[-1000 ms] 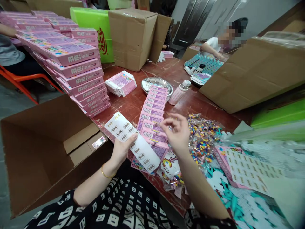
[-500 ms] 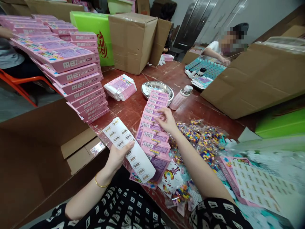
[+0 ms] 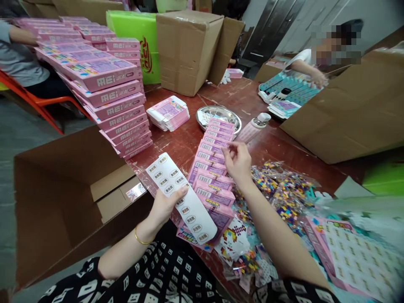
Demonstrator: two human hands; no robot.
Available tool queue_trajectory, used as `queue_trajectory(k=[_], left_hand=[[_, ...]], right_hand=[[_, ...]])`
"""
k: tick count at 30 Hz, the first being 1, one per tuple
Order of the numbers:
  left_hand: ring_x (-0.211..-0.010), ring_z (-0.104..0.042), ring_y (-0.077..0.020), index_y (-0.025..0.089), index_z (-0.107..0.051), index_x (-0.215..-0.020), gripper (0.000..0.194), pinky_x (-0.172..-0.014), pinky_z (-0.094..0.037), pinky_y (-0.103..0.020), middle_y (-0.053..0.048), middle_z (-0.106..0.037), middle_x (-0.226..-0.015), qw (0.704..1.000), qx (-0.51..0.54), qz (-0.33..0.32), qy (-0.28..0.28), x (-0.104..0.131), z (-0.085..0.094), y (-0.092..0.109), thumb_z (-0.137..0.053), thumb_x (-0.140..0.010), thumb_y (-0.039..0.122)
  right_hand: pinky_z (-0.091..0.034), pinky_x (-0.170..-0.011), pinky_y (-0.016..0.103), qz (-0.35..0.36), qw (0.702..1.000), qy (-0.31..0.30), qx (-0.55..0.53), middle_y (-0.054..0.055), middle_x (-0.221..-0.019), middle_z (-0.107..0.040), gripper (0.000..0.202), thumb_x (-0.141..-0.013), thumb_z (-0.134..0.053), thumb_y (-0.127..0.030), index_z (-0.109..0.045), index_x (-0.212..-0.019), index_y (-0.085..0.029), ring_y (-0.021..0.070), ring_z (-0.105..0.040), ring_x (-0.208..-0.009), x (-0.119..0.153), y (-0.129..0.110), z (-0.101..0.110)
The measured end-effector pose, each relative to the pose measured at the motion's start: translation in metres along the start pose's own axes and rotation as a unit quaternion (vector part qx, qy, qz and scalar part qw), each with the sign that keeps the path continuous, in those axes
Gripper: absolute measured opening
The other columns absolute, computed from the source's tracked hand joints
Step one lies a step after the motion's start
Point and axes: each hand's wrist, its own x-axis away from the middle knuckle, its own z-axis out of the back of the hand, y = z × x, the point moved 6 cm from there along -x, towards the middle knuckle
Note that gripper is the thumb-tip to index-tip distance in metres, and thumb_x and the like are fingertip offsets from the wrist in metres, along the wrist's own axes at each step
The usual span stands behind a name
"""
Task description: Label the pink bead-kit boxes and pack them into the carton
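Note:
My left hand (image 3: 166,206) grips a white sheet of oval stickers (image 3: 191,219), thumb on top. Part of the sheet's lower half is bare. Beside it, a row of overlapping pink-purple boxes (image 3: 208,179) with barcodes runs away from me along the table. My right hand (image 3: 239,162) is at the right edge of the row's farther boxes, fingers bent and fingertips close together near a box's end. Anything between those fingertips is too small to make out.
Stacked pink boxes (image 3: 110,90) stand left, above an open carton (image 3: 47,210). Flat packs (image 3: 170,113), a steel bowl (image 3: 235,120) and a bottle (image 3: 252,128) lie beyond the row. Bead bags (image 3: 284,189) and another sticker sheet (image 3: 360,252) are right. A co-worker (image 3: 303,63) sits opposite.
The whole view has shifted, so things appear farther right. My right hand's fingers are bent more and lie nearer the boxes' right edge. The left hand keeps its hold on the sticker sheet.

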Motion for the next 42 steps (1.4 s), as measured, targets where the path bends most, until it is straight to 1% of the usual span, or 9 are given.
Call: queue_trajectory(k=[2,4,6,12,20,29,35,39,42], left_hand=[[-0.079,-0.069,-0.0186,0.014,-0.072,-0.088,0.029,-0.075,-0.057,-0.029,-0.006,-0.075,-0.089,1.000,0.002,-0.008,-0.004,0.005,-0.004,0.000,-0.084,-0.068,0.031],[-0.077,-0.068,-0.0176,0.014,-0.071,-0.086,0.028,-0.073,-0.056,-0.028,-0.005,-0.074,-0.086,1.000,-0.003,-0.025,-0.007,0.011,-0.007,0.001,-0.083,-0.069,0.032],[-0.077,-0.067,-0.0174,0.013,-0.072,-0.084,0.026,-0.073,-0.055,-0.027,-0.005,-0.074,-0.085,0.999,-0.012,-0.045,-0.006,0.014,-0.008,0.006,-0.082,-0.070,0.033],[-0.074,-0.068,-0.0171,0.014,-0.072,-0.086,0.026,-0.069,-0.056,-0.027,-0.005,-0.075,-0.085,0.998,-0.031,-0.046,-0.035,0.016,-0.008,0.020,-0.083,-0.070,0.033],[-0.066,-0.065,-0.0135,0.013,-0.071,-0.077,0.025,-0.063,-0.053,-0.022,-0.003,-0.072,-0.073,0.987,-0.060,-0.150,0.007,0.033,-0.011,0.022,-0.080,-0.072,0.036],[-0.067,-0.066,-0.0141,0.012,-0.073,-0.078,0.022,-0.065,-0.054,-0.023,-0.004,-0.073,-0.074,0.983,-0.091,-0.161,0.007,0.039,-0.010,0.026,-0.079,-0.074,0.033],[-0.073,-0.069,-0.0161,0.013,-0.074,-0.086,0.025,-0.069,-0.055,-0.025,-0.006,-0.076,-0.085,0.990,-0.045,-0.134,0.022,0.037,-0.009,0.023,-0.079,-0.074,0.035],[-0.076,-0.069,-0.0175,0.012,-0.073,-0.087,0.028,-0.072,-0.055,-0.026,-0.006,-0.075,-0.086,0.993,-0.038,-0.113,0.013,0.037,-0.011,0.018,-0.080,-0.073,0.035],[-0.072,-0.068,-0.0171,0.012,-0.071,-0.083,0.030,-0.068,-0.054,-0.025,-0.006,-0.075,-0.083,0.994,-0.022,-0.100,0.023,0.037,-0.009,0.015,-0.079,-0.073,0.039]], right_hand=[[-0.049,-0.064,0.032,-0.009,0.988,-0.131,-0.077,0.005,-0.078,-0.066,0.022,-0.087,-0.062,-0.042,-0.065,-0.082,-0.021,0.0183,-0.060,-0.069,0.031,-0.038,-0.006],[-0.047,-0.058,0.028,-0.040,0.949,-0.272,-0.154,0.002,-0.071,-0.067,0.024,-0.085,-0.065,-0.042,-0.065,-0.076,-0.020,0.0158,-0.059,-0.064,0.065,-0.070,-0.016],[-0.046,-0.057,0.027,-0.066,0.928,-0.312,-0.193,0.001,-0.069,-0.066,0.022,-0.085,-0.064,-0.038,-0.064,-0.074,-0.019,0.0142,-0.057,-0.061,0.089,-0.087,-0.017],[-0.046,-0.063,0.028,-0.055,0.959,-0.239,-0.142,0.001,-0.069,-0.063,0.015,-0.087,-0.060,-0.029,-0.063,-0.077,-0.019,0.0144,-0.057,-0.065,0.114,-0.088,-0.003],[-0.050,-0.063,0.028,-0.170,0.928,-0.167,-0.287,0.001,-0.071,-0.066,0.019,-0.079,-0.071,-0.037,-0.065,-0.075,-0.020,0.0155,-0.060,-0.065,0.134,-0.082,-0.009],[-0.053,-0.069,0.031,-0.110,0.967,-0.098,-0.207,0.004,-0.079,-0.072,0.015,-0.089,-0.061,-0.030,-0.070,-0.084,-0.020,0.0184,-0.066,-0.073,0.143,-0.095,0.003],[-0.053,-0.081,0.035,0.048,0.981,0.017,-0.187,0.004,-0.089,-0.067,0.010,-0.087,-0.063,-0.015,-0.069,-0.083,-0.023,0.0187,-0.064,-0.087,0.141,-0.118,0.025],[-0.054,-0.084,0.039,-0.011,0.979,0.013,-0.204,0.007,-0.106,-0.067,0.028,-0.085,-0.068,-0.018,-0.062,-0.112,-0.024,0.0207,-0.065,-0.095,0.137,-0.114,0.016],[-0.057,-0.081,0.038,0.002,0.980,0.023,-0.198,0.004,-0.092,-0.070,0.031,-0.086,-0.067,-0.017,-0.059,-0.115,-0.024,0.0190,-0.068,-0.083,0.136,-0.113,0.007]])
